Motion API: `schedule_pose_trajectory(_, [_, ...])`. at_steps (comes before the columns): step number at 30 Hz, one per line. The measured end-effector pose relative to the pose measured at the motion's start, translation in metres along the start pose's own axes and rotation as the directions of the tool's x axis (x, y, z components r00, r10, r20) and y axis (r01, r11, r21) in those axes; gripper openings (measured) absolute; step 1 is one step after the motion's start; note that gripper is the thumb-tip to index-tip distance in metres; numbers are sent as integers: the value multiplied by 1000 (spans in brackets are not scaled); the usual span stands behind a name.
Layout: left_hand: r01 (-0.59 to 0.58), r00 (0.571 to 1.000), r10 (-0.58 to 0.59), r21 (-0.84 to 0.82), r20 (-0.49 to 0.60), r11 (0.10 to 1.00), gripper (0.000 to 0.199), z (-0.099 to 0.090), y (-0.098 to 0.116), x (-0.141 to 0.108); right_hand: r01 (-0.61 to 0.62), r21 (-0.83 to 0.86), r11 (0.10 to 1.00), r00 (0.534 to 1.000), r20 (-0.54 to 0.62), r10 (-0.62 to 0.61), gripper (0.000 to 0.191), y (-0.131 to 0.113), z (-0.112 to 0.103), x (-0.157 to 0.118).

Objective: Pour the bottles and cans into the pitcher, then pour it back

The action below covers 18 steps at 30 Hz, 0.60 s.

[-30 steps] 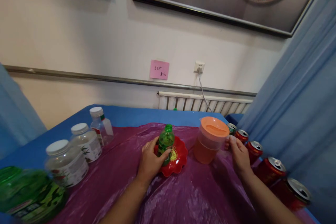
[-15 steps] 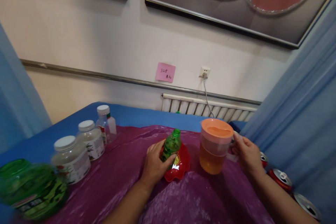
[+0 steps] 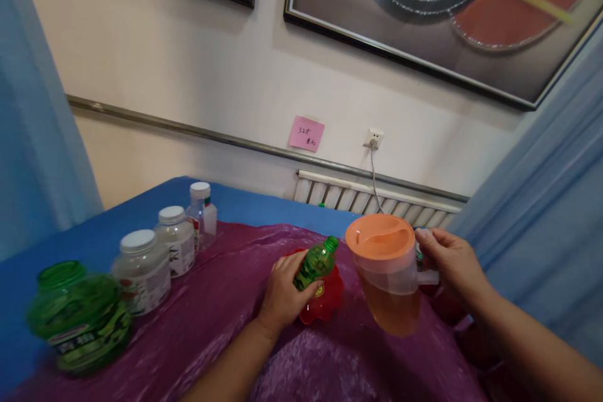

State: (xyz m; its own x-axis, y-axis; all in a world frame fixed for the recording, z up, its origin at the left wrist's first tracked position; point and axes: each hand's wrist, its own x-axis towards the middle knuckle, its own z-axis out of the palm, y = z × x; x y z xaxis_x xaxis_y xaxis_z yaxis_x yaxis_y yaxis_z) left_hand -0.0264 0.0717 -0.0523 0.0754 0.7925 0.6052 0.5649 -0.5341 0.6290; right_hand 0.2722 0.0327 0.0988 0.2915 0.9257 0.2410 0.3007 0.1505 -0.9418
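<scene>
My left hand (image 3: 284, 287) is wrapped round a small green plastic bottle (image 3: 316, 264), uncapped and leaning to the right over a red scalloped dish (image 3: 330, 303). In my right hand (image 3: 450, 264) is the handle of a clear plastic pitcher (image 3: 393, 308) with an orange lid (image 3: 380, 237). Amber liquid fills the pitcher's lower part. It tilts left, its lid edge close to the bottle's mouth but apart from it. No stream of liquid shows between them.
On the left, a large green jar (image 3: 82, 320), two white-lidded clear jars (image 3: 142, 279) (image 3: 175, 245) and a clear bottle (image 3: 203, 220) stand in a row. Purple plastic sheeting (image 3: 226, 320) covers the blue table (image 3: 249, 201). Blue curtains (image 3: 541, 188) hang at both sides.
My right hand has lifted the pitcher and tipped it left toward the bottle. My left hand has tilted the green bottle further right. The camera view has shifted slightly.
</scene>
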Motion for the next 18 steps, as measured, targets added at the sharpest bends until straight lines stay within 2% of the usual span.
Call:
schedule_pose_trajectory(5, [19, 1000, -19, -41, 9, 999, 54, -2, 6, -2, 46, -129, 991, 998, 50, -40, 54, -14, 1, 5])
schedule_pose_trajectory(11, [8, 1000, -7, -72, 8, 997, 59, 0, 3, -3, 120, -289, 950, 990, 108, -92, 61, -26, 2, 13])
schedule_pose_trajectory(18, [6, 1000, -4, -84, 26, 996, 60, 0, 5, -3, 169, -333, 928, 981, 144, -127, 65, -38, 4, 20])
